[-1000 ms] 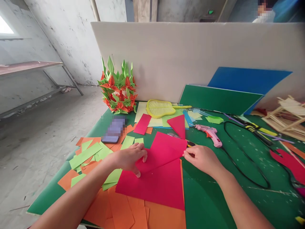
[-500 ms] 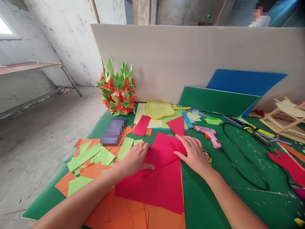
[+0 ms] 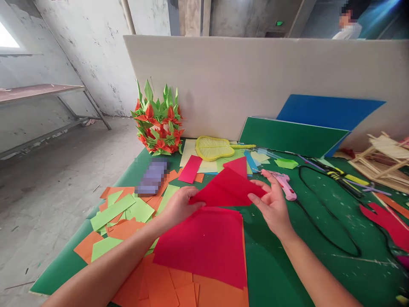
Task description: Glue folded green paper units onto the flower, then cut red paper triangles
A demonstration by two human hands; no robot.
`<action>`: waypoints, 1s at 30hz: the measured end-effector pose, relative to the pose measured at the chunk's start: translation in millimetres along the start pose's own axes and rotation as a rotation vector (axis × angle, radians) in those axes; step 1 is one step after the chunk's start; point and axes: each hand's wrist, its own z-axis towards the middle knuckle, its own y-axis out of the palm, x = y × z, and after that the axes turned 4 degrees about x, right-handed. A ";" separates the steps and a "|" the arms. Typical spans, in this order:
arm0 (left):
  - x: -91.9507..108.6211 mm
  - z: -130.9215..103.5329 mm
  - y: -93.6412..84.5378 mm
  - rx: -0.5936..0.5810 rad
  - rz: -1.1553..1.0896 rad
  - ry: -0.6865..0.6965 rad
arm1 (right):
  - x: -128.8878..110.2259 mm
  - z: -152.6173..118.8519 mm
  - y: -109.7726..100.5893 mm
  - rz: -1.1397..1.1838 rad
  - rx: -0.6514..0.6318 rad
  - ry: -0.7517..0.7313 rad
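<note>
Right now, the left hand has its thumb and fingers closed together on one corner of a smooth, bright red piece of paper. Across from it, the right hand pinches the opposite corner between thumb and finger, its other fingers loosely spread. The red piece is tilted up between them; I can't tell from where I stand whether it is folded double.

Just on the near side lies a larger, flat red paper sheet, on top of loose orange paper pieces. So the held piece is separate from that sheet, and the sheet itself looks whole and uncreased. Beyond are a small red rectangle of paper and a red paper triangle, both lying flat. To the left, bright green paper strips are scattered, unfolded too.

Only the standing orange-and-green folded-paper ornament at the back of the green bench looks built up; with the red paper, I judge, little is done and most is left.
</note>
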 end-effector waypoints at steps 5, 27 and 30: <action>-2.4 3.2 0.8 0.135 -0.086 0.098 | 6.9 0.6 3.1 0.142 -0.112 0.206; 9.2 -0.3 16.2 0.214 -0.460 -0.074 | 11.6 -6.7 10.9 0.299 -0.168 0.444; 14.1 -3.7 18.7 0.198 -0.447 -0.017 | 12.0 -8.0 11.5 0.323 -0.172 0.467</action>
